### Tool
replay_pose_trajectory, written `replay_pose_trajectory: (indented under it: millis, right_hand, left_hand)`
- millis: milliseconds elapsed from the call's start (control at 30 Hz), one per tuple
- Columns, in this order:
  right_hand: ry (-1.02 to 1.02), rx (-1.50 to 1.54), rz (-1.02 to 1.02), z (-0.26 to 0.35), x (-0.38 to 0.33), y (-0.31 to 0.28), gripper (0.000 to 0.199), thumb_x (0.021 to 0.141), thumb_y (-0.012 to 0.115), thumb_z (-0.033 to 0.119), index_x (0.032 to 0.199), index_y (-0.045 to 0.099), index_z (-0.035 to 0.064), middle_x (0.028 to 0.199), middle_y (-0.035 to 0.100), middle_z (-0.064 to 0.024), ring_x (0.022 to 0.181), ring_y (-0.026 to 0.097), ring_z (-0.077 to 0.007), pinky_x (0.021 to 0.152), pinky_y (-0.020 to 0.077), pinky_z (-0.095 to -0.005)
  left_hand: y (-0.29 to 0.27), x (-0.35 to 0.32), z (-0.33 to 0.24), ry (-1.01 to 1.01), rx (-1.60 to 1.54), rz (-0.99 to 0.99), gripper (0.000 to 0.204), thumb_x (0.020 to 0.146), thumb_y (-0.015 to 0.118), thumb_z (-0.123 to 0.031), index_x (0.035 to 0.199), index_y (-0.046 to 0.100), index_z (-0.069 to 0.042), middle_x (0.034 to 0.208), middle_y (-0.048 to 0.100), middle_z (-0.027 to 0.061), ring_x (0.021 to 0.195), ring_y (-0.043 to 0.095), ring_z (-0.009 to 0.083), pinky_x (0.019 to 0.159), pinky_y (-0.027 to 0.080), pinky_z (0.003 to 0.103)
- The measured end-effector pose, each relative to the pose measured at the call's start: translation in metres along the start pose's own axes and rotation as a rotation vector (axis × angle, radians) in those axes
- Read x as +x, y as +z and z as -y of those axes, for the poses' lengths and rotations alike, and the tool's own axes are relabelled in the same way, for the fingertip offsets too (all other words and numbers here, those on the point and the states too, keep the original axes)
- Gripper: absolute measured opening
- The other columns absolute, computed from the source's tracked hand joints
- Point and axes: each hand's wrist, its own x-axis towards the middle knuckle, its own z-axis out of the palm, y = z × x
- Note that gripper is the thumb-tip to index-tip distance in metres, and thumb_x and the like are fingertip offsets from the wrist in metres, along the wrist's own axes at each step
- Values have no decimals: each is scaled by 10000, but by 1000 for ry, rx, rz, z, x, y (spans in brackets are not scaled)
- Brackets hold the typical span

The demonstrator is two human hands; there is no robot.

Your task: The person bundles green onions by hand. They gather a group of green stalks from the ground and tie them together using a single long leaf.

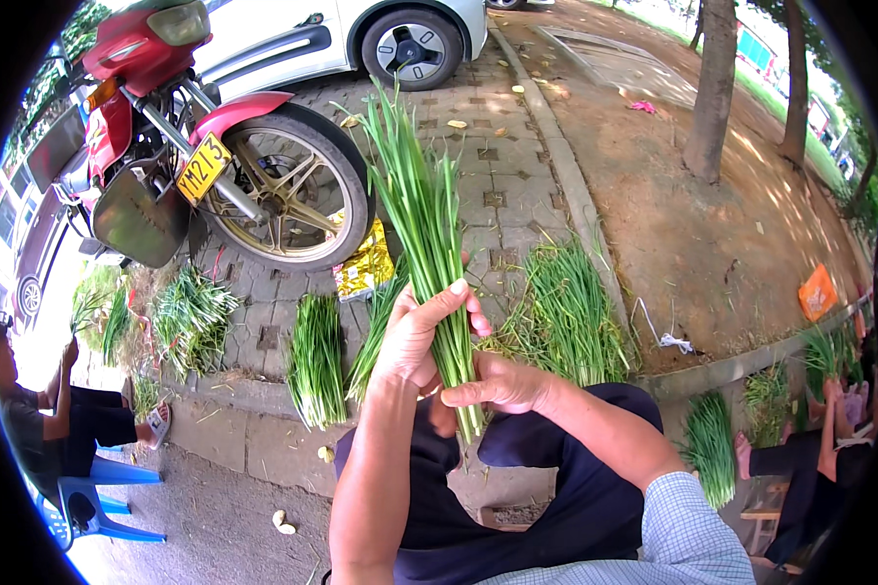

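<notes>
plainly, the left hand (pixel 415 336) is wrapped round the green bunch (pixel 424 229), thumb across the front, while the right hand (pixel 505 382) grips the stalks lower down, near their cut-looking ends. the bunch is above the lap, over dark trousers (pixel 595 463), leaf tips pointing away. it looks light; the long leaves are likely bendy and easily bruised, perhaps slippery, so the firmer, paler stalks seem the better hold, squeezed gently.
</notes>
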Motion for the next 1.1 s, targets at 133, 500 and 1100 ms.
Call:
replay_pose_trajectory:
  millis: [133,500,1100]
  right_hand:
    - [-52,-100,-241,-14,2,14,210,910,585,226,888,532,23,650,567,-51,488,577,-133,435,483,-251]
    - [-324,-737,-737,-41,11,13,205,894,550,144,985,448,-9,652,564,-67,507,582,-170,471,464,-320]
    - [-163,-261,-282,29,-16,-33,634,842,528,632,960,604,14,925,620,-79,733,625,-149,658,538,-285]
  left_hand:
    - [-6,7,4,-18,53,-26,437,829,674,-126,1200,484,6,738,585,90,631,607,218,613,532,361]
    - [4,8,14,40,382,-119,488,710,749,-17,1080,432,-42,777,550,53,601,561,142,529,485,280]
    - [-13,4,-3,-161,-382,224,517,732,521,-83,1231,430,19,702,527,169,342,407,177,298,363,267]
